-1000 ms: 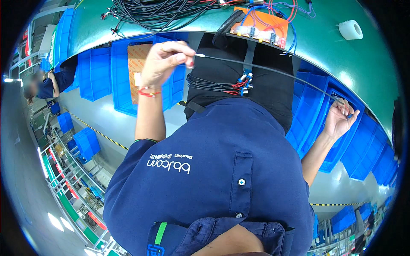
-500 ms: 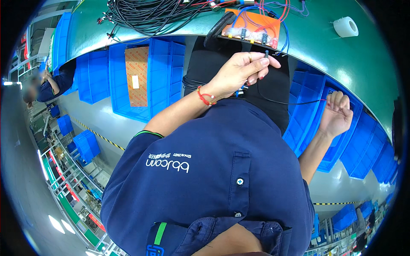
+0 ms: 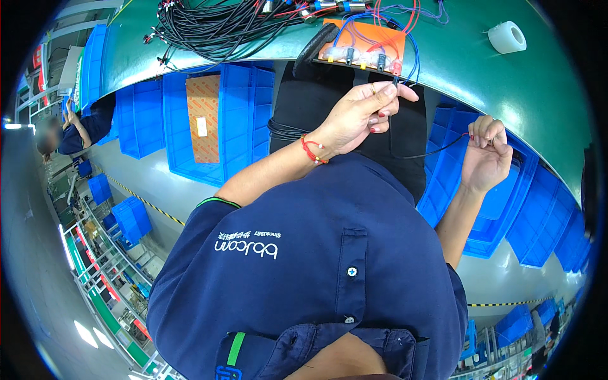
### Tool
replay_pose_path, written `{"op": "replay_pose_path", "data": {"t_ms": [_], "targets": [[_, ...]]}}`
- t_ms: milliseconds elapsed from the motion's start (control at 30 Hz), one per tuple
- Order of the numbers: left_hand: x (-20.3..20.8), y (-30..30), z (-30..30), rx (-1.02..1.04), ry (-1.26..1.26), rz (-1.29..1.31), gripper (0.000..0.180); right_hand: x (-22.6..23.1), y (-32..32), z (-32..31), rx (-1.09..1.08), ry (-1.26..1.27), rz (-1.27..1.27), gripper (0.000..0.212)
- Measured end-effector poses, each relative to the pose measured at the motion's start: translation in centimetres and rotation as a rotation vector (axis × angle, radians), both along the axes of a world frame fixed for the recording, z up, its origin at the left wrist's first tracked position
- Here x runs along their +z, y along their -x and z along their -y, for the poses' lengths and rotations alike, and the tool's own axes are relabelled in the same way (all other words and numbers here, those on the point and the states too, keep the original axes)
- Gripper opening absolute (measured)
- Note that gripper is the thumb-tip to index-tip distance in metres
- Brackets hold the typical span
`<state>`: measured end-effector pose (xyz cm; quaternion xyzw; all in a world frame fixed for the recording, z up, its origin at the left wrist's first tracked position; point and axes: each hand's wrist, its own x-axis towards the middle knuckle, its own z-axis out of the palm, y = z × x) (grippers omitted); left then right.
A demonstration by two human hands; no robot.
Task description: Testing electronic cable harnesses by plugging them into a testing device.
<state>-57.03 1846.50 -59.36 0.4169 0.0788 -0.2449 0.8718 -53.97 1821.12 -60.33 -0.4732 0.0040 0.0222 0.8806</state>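
My left hand (image 3: 361, 114), a red bead bracelet at its wrist, pinches the dark plug end of a thin black cable (image 3: 415, 156). The plug end is right at the red terminal (image 3: 397, 67) on the front edge of an orange board (image 3: 373, 39); whether it is inserted, I cannot tell. To the right, my right hand (image 3: 486, 155) has its fingers closed on the cable's other end, where a bit of red wire shows. Between the hands the cable sags over my lap. Black and yellow terminals with whitish glue line the board beside the red one.
A large bundle of black cables (image 3: 212, 31) lies on the green table (image 3: 456, 60) at the far left. Behind the board run red, blue and purple wires. A white roll (image 3: 506, 37) stands at the right. Blue bins (image 3: 142, 117) sit below the table edge. Another person (image 3: 88, 126) works far left.
My left hand has brought the plug end up against the red terminal. My right hand has moved a little left and up, still gripping the cable's other end.
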Motion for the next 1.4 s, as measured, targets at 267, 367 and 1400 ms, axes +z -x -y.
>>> {"op": "replay_pose_path", "data": {"t_ms": [267,367,1400], "targets": [[0.4,-0.2,-0.7,0.016,0.108,-0.064,0.034,-0.6,-0.2,0.4,-0.013,0.059,0.106,0.017],[-0.3,-0.4,-0.9,0.044,0.025,-0.061,0.029,0.2,-0.2,-0.3,-0.099,0.104,0.004,0.016],[1.3,-1.0,0.2,0.147,-0.213,0.052,0.032,-1.2,0.2,2.1,-0.143,-0.043,0.048,0.012]]}}
